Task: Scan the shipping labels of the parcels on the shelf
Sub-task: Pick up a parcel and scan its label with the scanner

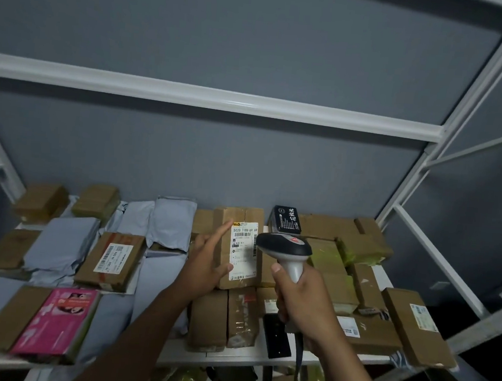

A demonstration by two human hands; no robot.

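Observation:
A tall cardboard parcel (243, 217) lies in the middle of the white shelf (229, 354), its white shipping label (243, 252) facing up. My left hand (207, 264) holds its left edge, index finger stretched toward the label's top corner and thumb on the lower face. My right hand (299, 301) grips the handle of a grey and black barcode scanner (285, 248). The scanner's head sits just right of the label, pointing at it. A dark cord hangs from the handle.
Several brown boxes and grey mailer bags cover the shelf. A pink box (56, 322) lies front left, a labelled box (111, 258) behind it, a black box (285, 219) at the back. White frame posts (446, 165) rise at right. More parcels show below.

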